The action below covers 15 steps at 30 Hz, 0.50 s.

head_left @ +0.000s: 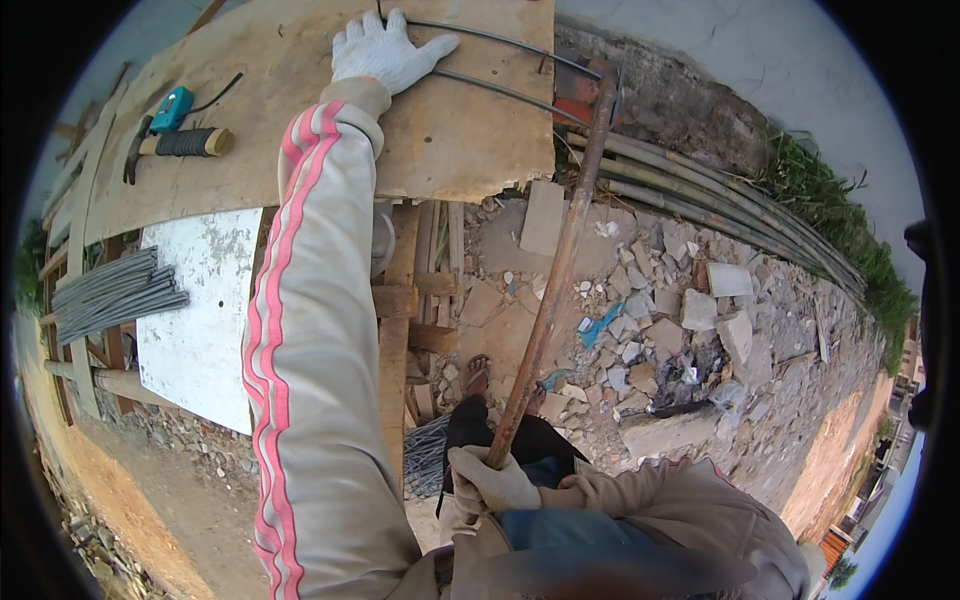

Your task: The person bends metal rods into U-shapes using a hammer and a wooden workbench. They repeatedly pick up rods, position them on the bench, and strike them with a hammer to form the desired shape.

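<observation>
My left hand (385,52), in a white knit glove, lies flat with its fingers spread on a sheet of plywood (440,150) at the far side. Beside and under it run thin steel bars (490,37) that reach right to a reddish block (574,108) at the plywood's edge. Close to my body, my right hand (492,480), also gloved, is closed around the near end of a long rusty pipe (552,290). The pipe slants away to its far end by the block, where the bars meet it. How they join is too small to tell.
On the plywood's left lie a hammer (185,142) with a wrapped handle and a teal tape measure (172,108). A bundle of cut steel rods (115,293) rests on a white board (205,300). Broken rubble (650,350) covers the ground at right, below bamboo poles (700,190).
</observation>
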Each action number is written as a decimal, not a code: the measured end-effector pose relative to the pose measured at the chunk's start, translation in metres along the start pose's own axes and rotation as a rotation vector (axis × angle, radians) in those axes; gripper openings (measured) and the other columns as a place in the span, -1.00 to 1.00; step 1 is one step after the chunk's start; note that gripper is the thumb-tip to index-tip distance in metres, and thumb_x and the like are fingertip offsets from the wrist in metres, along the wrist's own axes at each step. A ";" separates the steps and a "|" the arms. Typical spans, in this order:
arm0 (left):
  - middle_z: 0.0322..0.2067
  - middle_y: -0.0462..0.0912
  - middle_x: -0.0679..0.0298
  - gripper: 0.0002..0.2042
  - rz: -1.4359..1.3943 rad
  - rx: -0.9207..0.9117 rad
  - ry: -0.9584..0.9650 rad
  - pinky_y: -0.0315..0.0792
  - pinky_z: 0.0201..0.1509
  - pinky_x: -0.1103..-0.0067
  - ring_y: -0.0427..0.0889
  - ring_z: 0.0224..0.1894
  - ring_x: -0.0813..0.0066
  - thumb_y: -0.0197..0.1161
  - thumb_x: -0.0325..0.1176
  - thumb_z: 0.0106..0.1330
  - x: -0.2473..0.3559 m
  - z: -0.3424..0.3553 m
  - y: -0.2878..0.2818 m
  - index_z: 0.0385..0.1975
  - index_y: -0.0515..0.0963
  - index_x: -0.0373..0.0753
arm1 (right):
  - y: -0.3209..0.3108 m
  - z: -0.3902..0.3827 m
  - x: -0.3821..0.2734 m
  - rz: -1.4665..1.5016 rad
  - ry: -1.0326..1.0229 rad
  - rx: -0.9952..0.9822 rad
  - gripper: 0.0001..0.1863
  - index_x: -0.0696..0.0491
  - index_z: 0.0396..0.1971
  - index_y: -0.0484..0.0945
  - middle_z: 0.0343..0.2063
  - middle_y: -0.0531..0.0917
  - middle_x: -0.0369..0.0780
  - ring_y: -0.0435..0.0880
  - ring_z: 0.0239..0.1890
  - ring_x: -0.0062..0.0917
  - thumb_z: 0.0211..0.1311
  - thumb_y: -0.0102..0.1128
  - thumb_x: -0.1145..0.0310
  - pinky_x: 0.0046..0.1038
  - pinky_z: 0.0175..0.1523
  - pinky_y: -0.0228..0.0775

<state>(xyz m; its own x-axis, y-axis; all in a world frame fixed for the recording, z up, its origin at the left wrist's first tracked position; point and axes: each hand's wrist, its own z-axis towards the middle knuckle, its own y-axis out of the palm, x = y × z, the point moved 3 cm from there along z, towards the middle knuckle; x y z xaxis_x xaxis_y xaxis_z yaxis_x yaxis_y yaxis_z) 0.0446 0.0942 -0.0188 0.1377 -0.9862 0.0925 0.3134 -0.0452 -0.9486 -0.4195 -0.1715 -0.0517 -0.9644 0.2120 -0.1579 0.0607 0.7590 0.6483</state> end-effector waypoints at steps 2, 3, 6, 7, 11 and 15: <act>0.49 0.25 -0.10 0.05 -0.103 0.084 0.033 -0.05 0.56 -0.06 0.18 0.53 -0.16 0.11 0.51 0.25 0.000 -0.003 0.000 0.49 0.27 -0.31 | 0.015 -0.001 0.001 0.017 0.080 0.040 -0.62 -0.01 -0.48 0.44 -0.74 0.36 -0.35 0.34 -0.73 -0.58 0.61 0.15 0.14 -0.42 -0.58 0.19; 0.54 0.18 -0.10 0.06 -0.153 0.129 0.047 -0.14 0.59 -0.16 0.14 0.55 -0.23 0.16 0.46 0.27 -0.001 -0.004 -0.001 0.53 0.19 -0.36 | 0.025 0.001 0.001 0.048 0.118 0.026 -0.61 -0.02 -0.48 0.43 -0.74 0.33 -0.35 0.32 -0.72 -0.57 0.61 0.14 0.14 -0.40 -0.55 0.19; 0.37 0.39 -0.10 0.05 -0.035 -0.012 -0.001 0.12 0.50 0.13 0.27 0.48 -0.05 0.01 0.62 0.19 0.000 0.001 0.001 0.41 0.42 -0.23 | 0.056 0.011 -0.001 0.102 0.197 -0.056 -0.61 -0.03 -0.48 0.43 -0.73 0.33 -0.35 0.32 -0.71 -0.56 0.61 0.14 0.12 -0.38 -0.55 0.19; 0.36 0.40 -0.10 0.04 -0.012 0.025 -0.001 0.11 0.50 0.12 0.27 0.48 -0.05 0.02 0.61 0.19 0.002 0.001 0.000 0.41 0.43 -0.23 | 0.069 0.018 -0.002 0.091 0.124 -0.088 -0.56 -0.04 -0.53 0.41 -0.72 0.34 -0.38 0.29 -0.74 -0.62 0.55 0.22 0.03 -0.46 -0.62 0.20; 0.34 0.41 -0.09 0.02 -0.001 0.049 -0.006 0.09 0.50 0.09 0.26 0.47 -0.06 0.05 0.59 0.19 0.003 0.000 -0.004 0.39 0.44 -0.23 | 0.093 0.026 -0.011 -0.098 0.071 0.141 -0.59 -0.03 -0.47 0.54 -0.69 0.45 -0.35 0.38 -0.71 -0.63 0.48 0.29 -0.02 -0.47 -0.57 0.28; 0.34 0.41 -0.09 0.01 -0.033 0.019 -0.017 0.08 0.50 0.08 0.25 0.47 -0.06 0.10 0.56 0.18 0.005 -0.002 -0.005 0.39 0.44 -0.24 | 0.096 0.048 0.006 -0.104 0.063 0.318 -0.65 -0.01 -0.36 0.67 -0.57 0.62 -0.30 0.53 -0.62 -0.59 0.43 0.32 0.00 -0.47 -0.55 0.36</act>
<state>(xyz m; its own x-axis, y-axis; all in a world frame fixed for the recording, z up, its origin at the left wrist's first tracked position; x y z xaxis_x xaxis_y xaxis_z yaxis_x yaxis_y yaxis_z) 0.0422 0.0894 -0.0143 0.1428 -0.9813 0.1293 0.3360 -0.0748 -0.9389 -0.4069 -0.0679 -0.0266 -0.9830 0.0923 -0.1584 0.0286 0.9306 0.3648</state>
